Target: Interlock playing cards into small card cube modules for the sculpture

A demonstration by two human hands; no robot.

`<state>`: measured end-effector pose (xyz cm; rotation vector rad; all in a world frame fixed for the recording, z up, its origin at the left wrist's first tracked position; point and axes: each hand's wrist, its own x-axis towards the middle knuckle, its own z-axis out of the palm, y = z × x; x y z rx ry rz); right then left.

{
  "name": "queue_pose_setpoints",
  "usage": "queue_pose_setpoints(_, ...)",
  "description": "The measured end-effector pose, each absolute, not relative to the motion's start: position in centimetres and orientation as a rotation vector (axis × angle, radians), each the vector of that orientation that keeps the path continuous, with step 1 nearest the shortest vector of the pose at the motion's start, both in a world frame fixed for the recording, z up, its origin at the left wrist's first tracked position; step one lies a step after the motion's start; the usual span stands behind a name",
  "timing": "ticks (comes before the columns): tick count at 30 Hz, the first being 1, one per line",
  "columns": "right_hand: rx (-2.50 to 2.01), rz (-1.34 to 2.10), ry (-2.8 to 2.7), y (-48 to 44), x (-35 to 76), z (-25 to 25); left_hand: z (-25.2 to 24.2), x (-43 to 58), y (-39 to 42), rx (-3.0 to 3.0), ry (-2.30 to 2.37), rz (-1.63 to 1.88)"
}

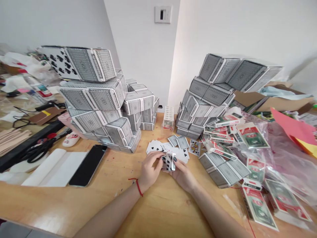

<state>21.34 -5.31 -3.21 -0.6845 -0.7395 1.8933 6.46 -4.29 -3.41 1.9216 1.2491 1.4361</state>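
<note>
A playing card with black pips (167, 162), its right edge bent up, is held between my two hands above the wooden table (158, 211). My left hand (151, 168), with a red string at its wrist, pinches the card's left side. The fingers of my right hand (182, 175) close on its right edge. Just beyond them lie spread face-up cards (156, 145), two patterned card pieces (182, 142) and a queen card (194, 147). A block built of cards (224, 169) sits to the right of my right hand.
Tall stacks of card-built blocks stand at left (94, 99) and right (210, 92). A clear box (168, 118) stands between them. At left are a phone (88, 165), white paper (55, 168) and black scissors (41, 148). Red-green card boxes (260, 205) and plastic crowd the right.
</note>
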Motion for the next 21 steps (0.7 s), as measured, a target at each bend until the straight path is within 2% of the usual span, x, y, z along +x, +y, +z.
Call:
queue_pose_setpoints(11,-0.755,1.716,-0.641,-4.8,21.7,-3.9,-4.7,5.6,-3.8,1.467,1.456,1.531)
queue_pose_setpoints(16,-0.747,1.703,-0.685,-5.0,21.5,-3.8,-4.1,6.2,-4.2,1.65,1.195,1.405)
queue_pose_setpoints(21,-0.874,1.52,-0.85,-5.0,21.6,-4.4,-3.0,6.3,-4.5,1.978,1.049,1.221)
